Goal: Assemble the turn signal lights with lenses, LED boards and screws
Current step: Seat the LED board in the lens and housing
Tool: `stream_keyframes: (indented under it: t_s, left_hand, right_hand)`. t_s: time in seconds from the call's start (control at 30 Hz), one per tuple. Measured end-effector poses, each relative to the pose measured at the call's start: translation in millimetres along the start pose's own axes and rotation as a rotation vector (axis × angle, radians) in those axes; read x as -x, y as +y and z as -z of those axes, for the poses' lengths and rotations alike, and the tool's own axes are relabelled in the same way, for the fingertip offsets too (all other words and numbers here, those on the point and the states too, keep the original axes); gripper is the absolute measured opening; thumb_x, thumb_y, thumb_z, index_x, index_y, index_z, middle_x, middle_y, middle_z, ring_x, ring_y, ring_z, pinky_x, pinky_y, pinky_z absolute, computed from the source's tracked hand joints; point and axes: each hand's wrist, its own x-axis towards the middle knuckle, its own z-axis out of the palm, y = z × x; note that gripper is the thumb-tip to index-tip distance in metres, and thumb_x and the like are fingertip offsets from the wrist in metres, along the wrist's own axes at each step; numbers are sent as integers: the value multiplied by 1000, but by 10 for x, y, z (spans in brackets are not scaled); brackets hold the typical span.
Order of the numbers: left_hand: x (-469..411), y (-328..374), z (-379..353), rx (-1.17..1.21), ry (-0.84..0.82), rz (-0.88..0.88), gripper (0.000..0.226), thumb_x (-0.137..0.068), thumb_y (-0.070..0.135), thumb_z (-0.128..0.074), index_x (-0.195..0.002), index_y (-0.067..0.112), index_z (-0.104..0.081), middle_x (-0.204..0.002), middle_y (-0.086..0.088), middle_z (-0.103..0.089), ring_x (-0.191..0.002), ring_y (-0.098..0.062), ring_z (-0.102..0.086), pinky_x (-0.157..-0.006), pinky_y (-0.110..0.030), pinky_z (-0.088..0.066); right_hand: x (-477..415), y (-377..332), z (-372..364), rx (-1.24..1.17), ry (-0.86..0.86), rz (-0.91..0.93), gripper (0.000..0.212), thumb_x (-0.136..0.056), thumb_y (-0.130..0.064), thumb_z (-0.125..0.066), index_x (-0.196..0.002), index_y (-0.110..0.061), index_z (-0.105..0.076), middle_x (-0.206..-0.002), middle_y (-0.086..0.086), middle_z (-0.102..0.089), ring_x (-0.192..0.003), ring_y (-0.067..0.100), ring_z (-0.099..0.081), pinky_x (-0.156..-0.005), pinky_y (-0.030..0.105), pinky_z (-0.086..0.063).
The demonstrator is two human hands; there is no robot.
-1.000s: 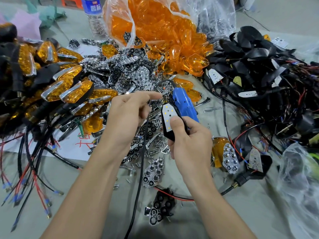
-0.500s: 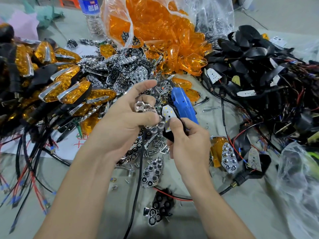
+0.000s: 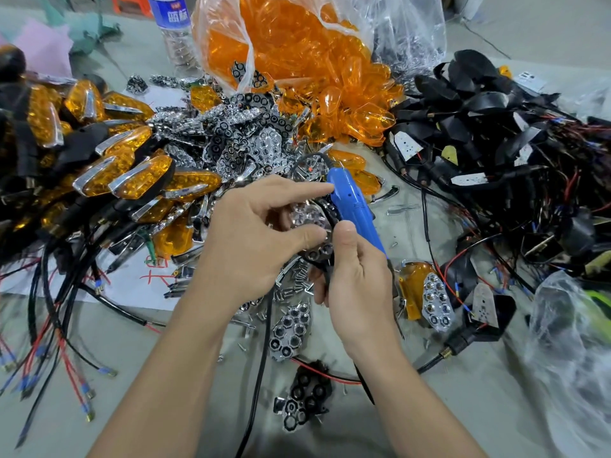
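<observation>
Here, closest to us on the grey table (image 3: 496,408), a black reflector plate (image 3: 304,403) lies flat, with a spare chrome plate (image 3: 291,328) just beyond it. Above those we hold the work between both hands. Our left hand (image 3: 251,249) pinches a chrome reflector (image 3: 305,215) between thumb and curled fingers, the index finger stretched out to touch the blue screwdriver (image 3: 352,203). Our right hand (image 3: 358,285) is curled round that screwdriver and a black housing (image 3: 325,274), thumb pressed against the reflector's edge. The reflector sits at the housing's open face, though we cannot tell whether it is seated. Loose screws (image 3: 294,287) lie scattered under our hands. Farther left sits a heap of finished lights (image 3: 132,173), and farther right a tangle of wired housings (image 3: 479,120). At the back, a clear bag of orange lenses (image 3: 291,51) spills forward beside a water bottle (image 3: 175,28).
</observation>
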Motion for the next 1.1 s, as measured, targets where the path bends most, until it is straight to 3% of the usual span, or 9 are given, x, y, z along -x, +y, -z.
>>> stream_keyframes:
  t_s: [0.13,0.27,0.4,0.47,0.63,0.8,0.93,1.0,1.1]
  left_hand:
    - [-19,29,-14,68,-49,15,45,-79,14,-87,-112,44,-78,-78,-5,-69,-63,-9,-47,-60,-27,-45]
    - [-45,8,31,131,-11,41,35,-89,5,-78,-105,37,-80,-68,-4,-71,-58,-12,-53,-55,-33,-47]
    - [-67,-29,46,31,-32,60,31,-90,11,-79,-105,38,-80,-59,11,-64,-54,-9,-45,-51,-26,-38]
    - [-93,-20,64,-13,-64,77,29,-90,12,-79,-104,38,-80,-58,16,-65,-52,-6,-44,-52,-21,-38]
    - [-144,-43,127,68,-71,198,29,-90,6,-78,-97,34,-82,-66,-4,-74,-52,-10,-51,-53,-22,-48]
    - [-95,-72,2,69,29,216,24,-87,13,-82,-100,34,-83,-70,1,-76,-52,-9,-54,-58,-26,-47]
    - [-61,-79,-50,1,146,133,23,-76,21,-90,-89,39,-83,-73,17,-74,-59,-2,-60,-58,-18,-48]
    - [-57,-83,-74,-38,174,87,21,-72,23,-90,-82,38,-81,-80,23,-73,-61,-1,-54,-58,-18,-46]
    - [-43,-104,-55,-58,167,139,27,-72,32,-85,-93,48,-79,-86,28,-71,-67,1,-56,-65,-20,-51]
  right_hand:
    - [16,-16,-24,-27,-29,-20,80,-82,-92,-24,-81,-23,-64,-64,7,-62,-71,42,-62,-68,58,-52]
    - [-6,37,7,-92,-52,-25,108,-73,-102,-21,-87,-2,-59,-76,23,-67,-56,20,-63,-61,39,-45]
    - [6,88,-9,-124,-76,-47,105,-73,-102,-22,-84,-2,-55,-72,25,-65,-53,17,-61,-55,24,-45]
    - [28,107,-31,-125,-88,-73,104,-74,-101,-22,-84,-2,-53,-70,23,-66,-51,18,-61,-53,26,-45]
    - [9,106,-32,-134,-103,-85,102,-78,-96,-24,-84,1,-54,-70,20,-69,-49,16,-62,-55,35,-42]
    - [-20,75,-21,-125,-114,-83,99,-78,-97,-25,-87,-3,-56,-70,22,-68,-52,22,-61,-58,41,-43]
    - [-15,53,-11,-123,-168,-62,101,-79,-97,-26,-86,-1,-57,-72,27,-64,-50,19,-61,-54,34,-41]
    - [-4,42,-16,-154,-188,-67,88,-81,-93,-32,-84,-10,-60,-76,29,-63,-50,17,-61,-51,32,-40]
    - [-6,9,-12,-176,-216,-74,49,-84,-70,-48,-83,-23,-63,-67,13,-68,-48,19,-58,-50,33,-38]
